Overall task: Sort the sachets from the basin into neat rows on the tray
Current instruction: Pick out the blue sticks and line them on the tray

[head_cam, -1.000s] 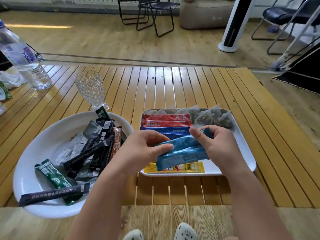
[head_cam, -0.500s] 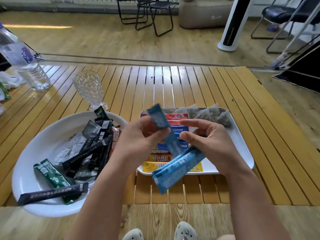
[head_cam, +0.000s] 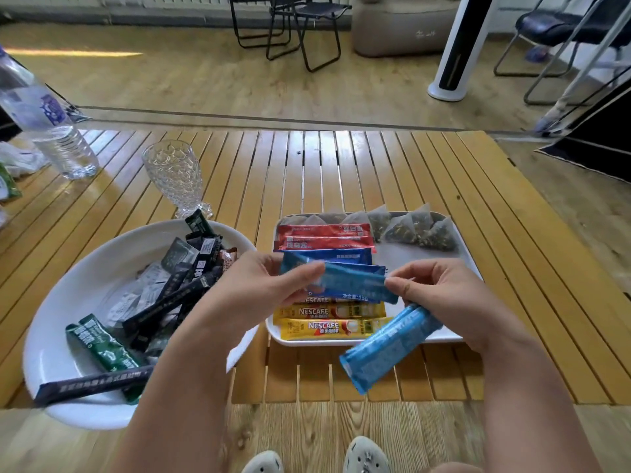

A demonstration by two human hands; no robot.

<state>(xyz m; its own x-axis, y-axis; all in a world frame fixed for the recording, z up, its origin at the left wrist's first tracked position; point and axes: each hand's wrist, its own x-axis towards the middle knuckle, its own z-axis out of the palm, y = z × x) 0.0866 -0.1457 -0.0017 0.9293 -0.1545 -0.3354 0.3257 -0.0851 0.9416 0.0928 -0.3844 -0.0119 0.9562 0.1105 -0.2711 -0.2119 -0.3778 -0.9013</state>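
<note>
Two hands hold light-blue sachets over the tray at centre frame.
Left hand (head_cam: 269,295) and right hand (head_cam: 444,295) pinch opposite ends of one blue sachet (head_cam: 355,283); the right also clamps a blue pair (head_cam: 389,346) angled toward the lower edge. White tray (head_cam: 467,254) carries sorted rows; basin (head_cam: 58,336), lower left, holds dark sachets.

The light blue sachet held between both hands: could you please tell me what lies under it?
Under the light blue sachet lie dark blue sachets and yellow Nescafe sachets on the tray; rows directly beneath are partly hidden.
</note>
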